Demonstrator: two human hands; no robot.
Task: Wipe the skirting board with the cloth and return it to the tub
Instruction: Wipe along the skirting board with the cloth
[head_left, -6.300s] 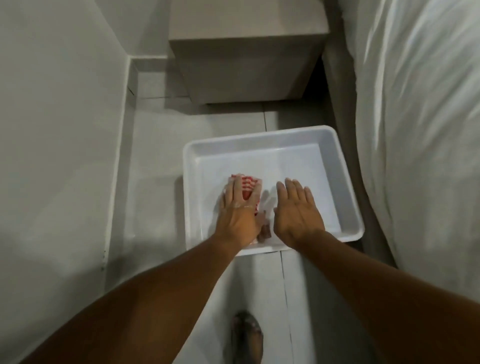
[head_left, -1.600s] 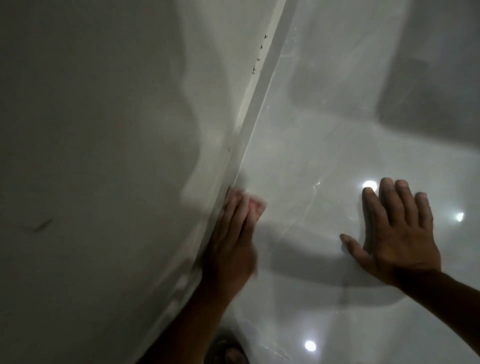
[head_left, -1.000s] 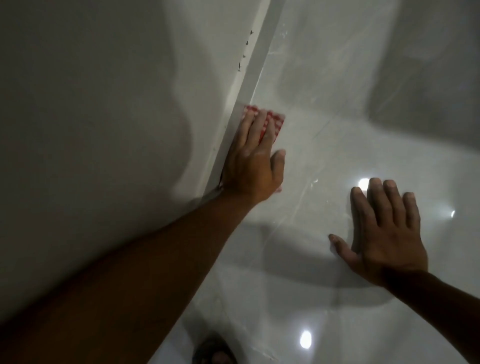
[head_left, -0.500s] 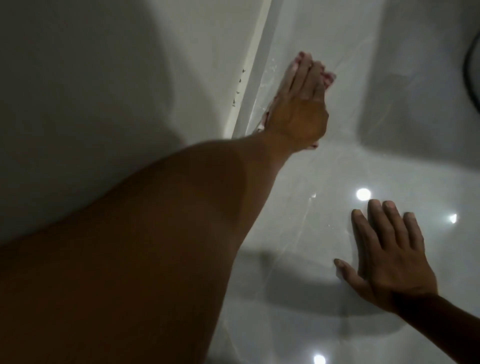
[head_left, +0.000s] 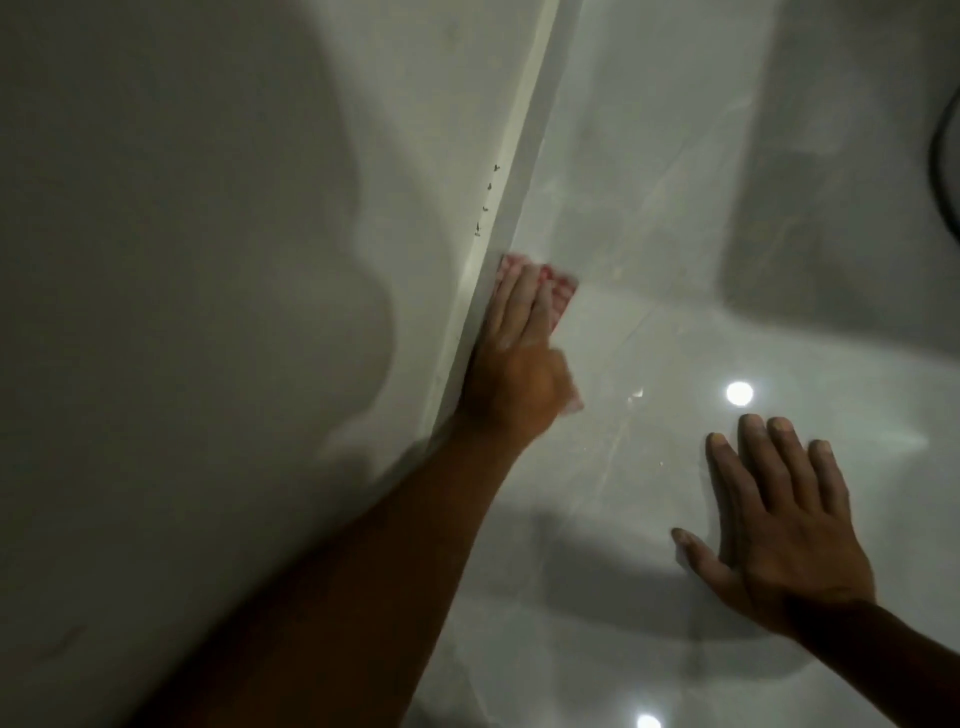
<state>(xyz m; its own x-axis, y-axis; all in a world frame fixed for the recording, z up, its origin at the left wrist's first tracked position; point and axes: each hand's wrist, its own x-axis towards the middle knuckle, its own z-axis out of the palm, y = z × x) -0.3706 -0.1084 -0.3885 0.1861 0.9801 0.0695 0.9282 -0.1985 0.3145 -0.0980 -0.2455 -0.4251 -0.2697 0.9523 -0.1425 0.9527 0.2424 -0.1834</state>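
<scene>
Pressing cloth (head_left: 561, 291) flat against skirting board (head_left: 519, 197), left hand (head_left: 514, 374).

My left hand (head_left: 511, 364) is motion-blurred and covers most of the cloth (head_left: 558, 286), so only its red-checked far edge shows. The skirting (head_left: 511, 208) vanishes behind my forearm. My right forearm runs off the frame's edge.
</scene>
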